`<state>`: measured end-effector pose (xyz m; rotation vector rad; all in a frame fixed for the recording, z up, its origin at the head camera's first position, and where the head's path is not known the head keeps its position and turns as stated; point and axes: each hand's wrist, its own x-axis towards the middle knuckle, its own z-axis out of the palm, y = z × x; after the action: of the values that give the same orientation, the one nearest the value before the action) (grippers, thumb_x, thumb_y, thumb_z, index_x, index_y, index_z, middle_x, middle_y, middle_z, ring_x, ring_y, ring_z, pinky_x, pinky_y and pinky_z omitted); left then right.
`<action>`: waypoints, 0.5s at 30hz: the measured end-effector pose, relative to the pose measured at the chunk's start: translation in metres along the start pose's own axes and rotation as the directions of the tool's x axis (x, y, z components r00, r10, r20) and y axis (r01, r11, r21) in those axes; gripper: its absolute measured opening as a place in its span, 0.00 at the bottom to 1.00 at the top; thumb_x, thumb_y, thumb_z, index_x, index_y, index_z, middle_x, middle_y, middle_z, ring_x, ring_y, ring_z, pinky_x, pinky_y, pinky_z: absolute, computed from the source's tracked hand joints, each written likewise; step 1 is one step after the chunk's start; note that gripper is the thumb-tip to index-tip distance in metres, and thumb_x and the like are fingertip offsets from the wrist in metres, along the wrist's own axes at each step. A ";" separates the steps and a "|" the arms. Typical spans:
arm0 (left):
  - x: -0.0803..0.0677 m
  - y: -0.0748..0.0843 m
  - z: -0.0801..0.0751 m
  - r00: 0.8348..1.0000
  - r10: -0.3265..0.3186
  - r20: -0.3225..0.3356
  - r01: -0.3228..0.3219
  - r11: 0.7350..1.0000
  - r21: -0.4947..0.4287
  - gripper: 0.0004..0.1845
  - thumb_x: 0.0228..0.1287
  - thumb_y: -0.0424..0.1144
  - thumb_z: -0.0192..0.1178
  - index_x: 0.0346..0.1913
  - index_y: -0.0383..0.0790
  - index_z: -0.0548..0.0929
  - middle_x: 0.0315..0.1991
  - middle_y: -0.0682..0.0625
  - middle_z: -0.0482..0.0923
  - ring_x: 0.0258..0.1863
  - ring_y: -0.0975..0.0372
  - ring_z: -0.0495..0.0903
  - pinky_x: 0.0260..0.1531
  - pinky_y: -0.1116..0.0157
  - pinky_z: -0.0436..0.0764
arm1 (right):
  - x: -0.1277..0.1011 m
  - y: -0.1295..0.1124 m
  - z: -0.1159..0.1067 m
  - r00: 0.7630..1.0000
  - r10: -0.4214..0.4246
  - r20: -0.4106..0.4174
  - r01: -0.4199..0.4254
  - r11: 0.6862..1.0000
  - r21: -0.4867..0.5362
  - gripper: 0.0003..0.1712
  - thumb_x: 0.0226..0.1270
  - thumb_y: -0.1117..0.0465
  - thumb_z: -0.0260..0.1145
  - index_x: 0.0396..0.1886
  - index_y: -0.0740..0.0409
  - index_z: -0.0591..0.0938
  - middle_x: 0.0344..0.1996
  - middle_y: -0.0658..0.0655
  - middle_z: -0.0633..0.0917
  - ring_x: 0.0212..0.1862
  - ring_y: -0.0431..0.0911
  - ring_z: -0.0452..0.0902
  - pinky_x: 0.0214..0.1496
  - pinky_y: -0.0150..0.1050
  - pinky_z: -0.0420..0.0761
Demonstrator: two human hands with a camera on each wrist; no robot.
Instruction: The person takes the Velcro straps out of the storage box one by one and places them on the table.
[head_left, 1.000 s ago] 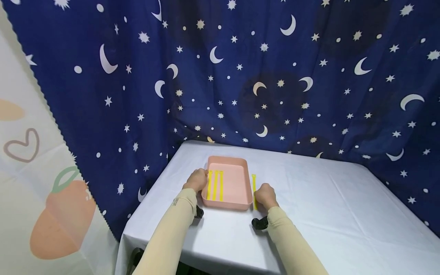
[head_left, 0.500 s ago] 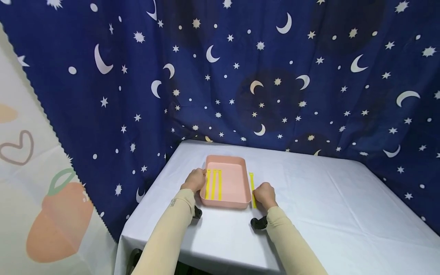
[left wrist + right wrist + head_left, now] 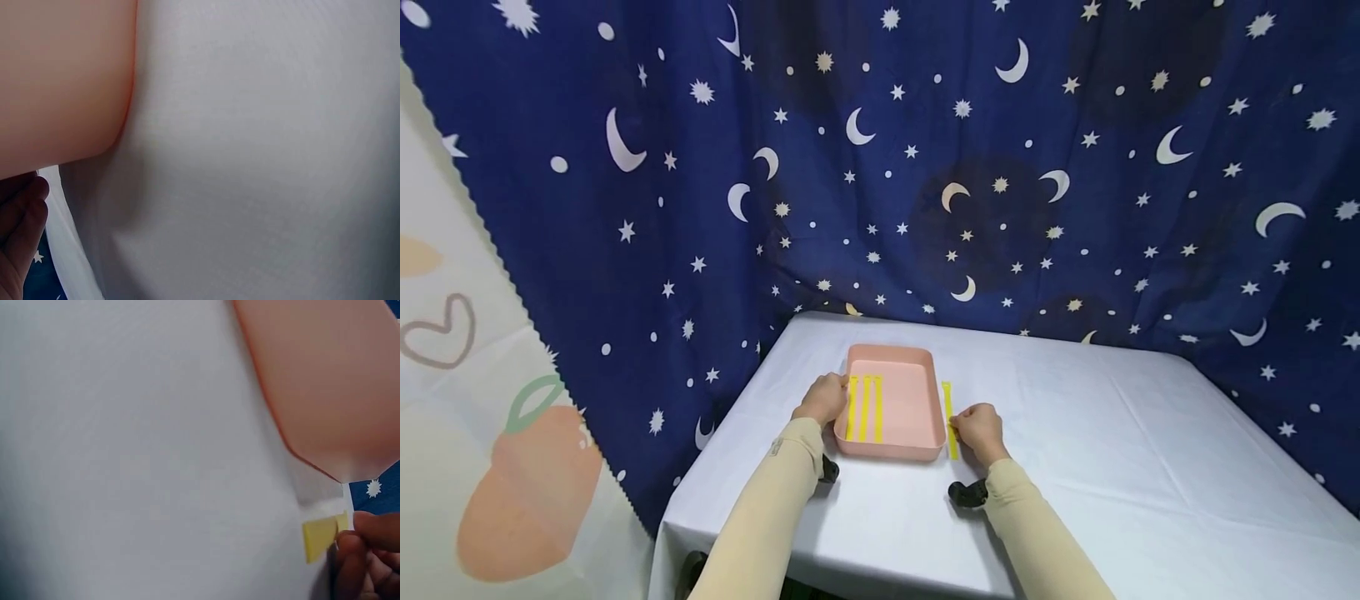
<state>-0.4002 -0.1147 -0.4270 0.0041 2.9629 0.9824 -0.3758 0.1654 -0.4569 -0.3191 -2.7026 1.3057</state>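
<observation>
A shallow pink tray (image 3: 890,452) lies on the white-covered table, with three flat yellow strips (image 3: 865,408) side by side in its left half. Each strip has a slightly wider head at the far end. My left hand (image 3: 822,397) grips the tray's left wall; in the left wrist view its fingers (image 3: 28,231) lie against the outside, and the thumb is hidden. Just right of the tray, another yellow strip (image 3: 948,404) stretches lengthwise along the wall. My right hand (image 3: 981,429) pinches it near the middle, and the right wrist view shows fingertips (image 3: 350,550) on it.
White cloth covers the table (image 3: 1120,450), which extends far to the right. A dark blue curtain (image 3: 925,183) with moons and stars hangs behind it. At the left hangs a pale printed cloth (image 3: 445,467). Dark wrist mounts (image 3: 967,494) sit below the hands.
The right hand's fingers have shifted from a closer curl to a fingertip pinch on the strip, hardly changing place. The left hand stays on the tray. The head view has shifted slightly.
</observation>
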 end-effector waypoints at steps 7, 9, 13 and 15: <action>-0.007 -0.005 -0.001 1.000 -0.015 -0.017 0.015 1.000 -0.009 0.22 0.80 0.38 0.45 0.72 0.44 0.71 0.70 0.43 0.72 0.69 0.50 0.71 0.68 0.52 0.72 | -0.001 -0.003 0.007 0.999 -0.040 -0.014 0.040 0.998 0.041 0.10 0.63 0.66 0.69 0.23 0.65 0.83 0.17 0.54 0.83 0.19 0.40 0.75 0.21 0.29 0.73; -0.007 -0.004 -0.001 1.000 -0.014 -0.013 0.014 1.000 -0.006 0.23 0.80 0.38 0.45 0.73 0.43 0.71 0.71 0.42 0.71 0.70 0.50 0.71 0.68 0.52 0.72 | -0.001 -0.004 0.007 0.999 -0.039 -0.019 0.040 0.998 0.046 0.09 0.64 0.67 0.68 0.24 0.65 0.83 0.17 0.55 0.83 0.19 0.39 0.75 0.21 0.29 0.74; -0.005 0.001 0.001 1.000 -0.012 -0.002 0.012 1.000 -0.011 0.23 0.80 0.38 0.45 0.73 0.43 0.70 0.71 0.42 0.71 0.70 0.49 0.70 0.69 0.52 0.71 | -0.001 -0.005 0.003 0.998 -0.044 -0.036 0.046 0.998 0.040 0.09 0.64 0.66 0.68 0.25 0.66 0.84 0.19 0.57 0.85 0.19 0.40 0.74 0.21 0.29 0.73; -0.005 0.004 0.003 1.000 -0.010 0.003 0.010 1.000 -0.011 0.23 0.80 0.39 0.44 0.73 0.43 0.70 0.71 0.42 0.71 0.70 0.49 0.70 0.69 0.51 0.71 | -0.002 -0.006 -0.001 0.997 -0.055 -0.049 0.056 0.998 0.022 0.09 0.64 0.66 0.68 0.25 0.66 0.84 0.19 0.58 0.85 0.18 0.40 0.74 0.21 0.29 0.72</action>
<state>-0.3954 -0.1099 -0.4268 -0.0092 2.9514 0.9970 -0.3740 0.1617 -0.4521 -0.2681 -2.6342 1.2967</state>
